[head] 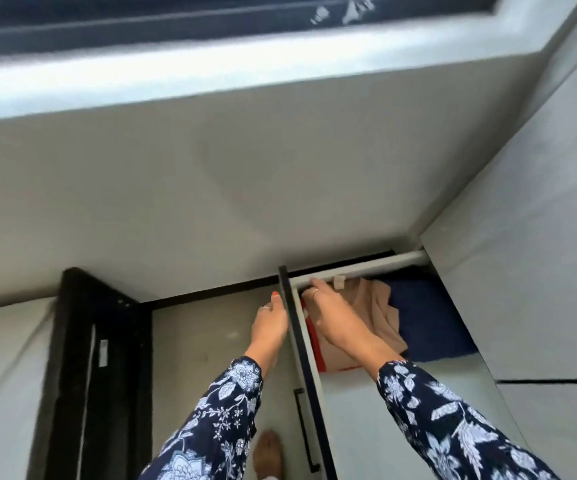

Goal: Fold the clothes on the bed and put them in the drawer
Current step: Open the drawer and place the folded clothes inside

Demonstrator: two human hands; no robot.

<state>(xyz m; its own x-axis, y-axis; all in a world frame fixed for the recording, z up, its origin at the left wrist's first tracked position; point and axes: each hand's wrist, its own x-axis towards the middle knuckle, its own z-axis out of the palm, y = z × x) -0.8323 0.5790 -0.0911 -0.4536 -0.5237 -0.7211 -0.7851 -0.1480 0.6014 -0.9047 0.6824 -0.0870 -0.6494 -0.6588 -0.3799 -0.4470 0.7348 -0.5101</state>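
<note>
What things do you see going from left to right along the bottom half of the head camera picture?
Black door frame → left hand → dark door edge → right hand → tan shirt → blue cloth → grey wall.

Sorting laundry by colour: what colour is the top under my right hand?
Beige or tan top, seen in the head view.

Navy sleeves with white floral print; rings, orange nail polish.
</note>
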